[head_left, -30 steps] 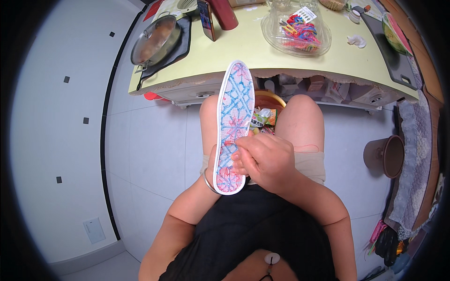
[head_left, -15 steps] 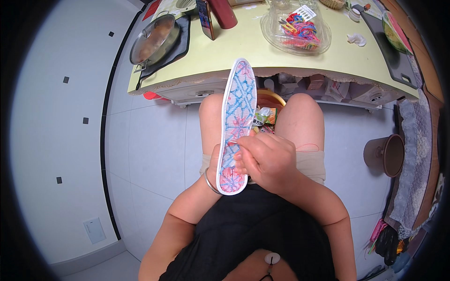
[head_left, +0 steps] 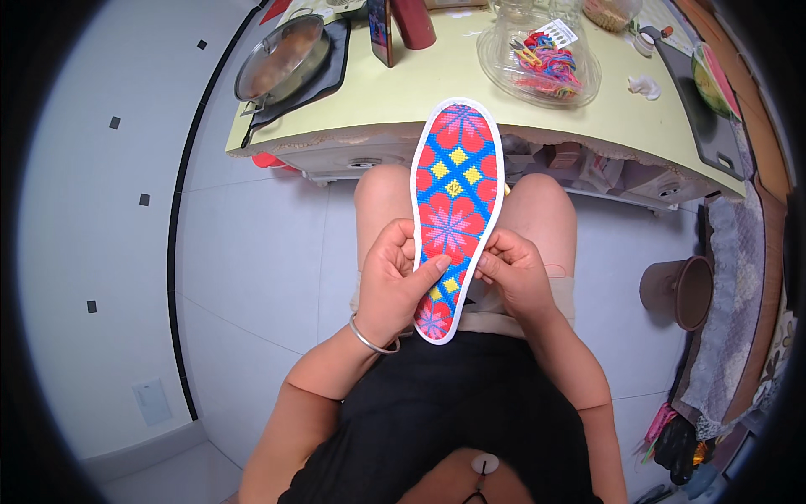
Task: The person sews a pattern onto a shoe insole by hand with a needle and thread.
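Nearest in the view, a black garment (head_left: 453,420) is being worn over the lap, and both forearms are being raised from it. A silver bangle (head_left: 369,338) is being worn on the left wrist. An embroidered insole (head_left: 453,210) is being held upright above the knees, its patterned face turned toward the camera: red flowers and yellow diamonds are being shown on a blue ground inside a white edge. The left hand (head_left: 395,281) is being kept clamped on the insole's near left edge, with the thumb being pressed across the pattern. The right hand (head_left: 514,273) is being closed on the near right edge, fingers curled against it; whether a needle is being pinched there cannot be told. The insole's heel is being kept low between the two hands, while its toe is being pointed far, over the near edge of the pale yellow desk (head_left: 437,92). On the desk, at the far left, a lidded pan (head_left: 281,59) is being carried on a dark mat. Further right, coloured threads are being kept in a clear plastic container (head_left: 541,59). At the right, on the floor, a brown bucket (head_left: 682,290) is being kept.
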`<control>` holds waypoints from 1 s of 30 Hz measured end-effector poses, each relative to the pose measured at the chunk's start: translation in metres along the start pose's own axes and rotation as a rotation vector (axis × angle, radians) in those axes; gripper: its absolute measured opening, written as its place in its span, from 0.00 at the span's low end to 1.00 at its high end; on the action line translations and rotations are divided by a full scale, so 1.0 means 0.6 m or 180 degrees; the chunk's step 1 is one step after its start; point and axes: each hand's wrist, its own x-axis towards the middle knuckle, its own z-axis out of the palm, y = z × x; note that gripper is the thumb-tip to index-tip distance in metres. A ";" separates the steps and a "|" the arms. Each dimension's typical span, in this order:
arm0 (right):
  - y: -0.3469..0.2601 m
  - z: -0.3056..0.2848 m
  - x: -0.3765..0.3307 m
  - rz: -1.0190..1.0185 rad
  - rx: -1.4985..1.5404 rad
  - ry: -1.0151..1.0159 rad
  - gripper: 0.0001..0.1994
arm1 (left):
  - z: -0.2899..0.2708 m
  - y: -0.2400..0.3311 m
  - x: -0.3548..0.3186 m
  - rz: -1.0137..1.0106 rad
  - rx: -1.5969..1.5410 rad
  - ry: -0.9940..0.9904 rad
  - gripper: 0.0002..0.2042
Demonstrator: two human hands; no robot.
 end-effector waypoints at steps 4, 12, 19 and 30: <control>0.000 0.003 0.000 0.0007 0.0064 -0.0009 0.05 | 0.004 0.004 -0.002 0.0164 0.0172 -0.0004 0.14; -0.008 0.011 -0.002 -0.0009 0.0114 -0.0010 0.05 | -0.001 0.007 0.001 -0.0106 0.0103 -0.0079 0.14; -0.028 0.033 -0.021 -0.0656 -0.0960 0.0113 0.03 | -0.001 0.003 0.011 -0.1025 -0.1314 -0.0246 0.13; -0.045 0.076 -0.019 -0.2353 -0.2719 0.0433 0.07 | -0.039 -0.058 0.002 -0.2017 -0.3003 -0.1405 0.20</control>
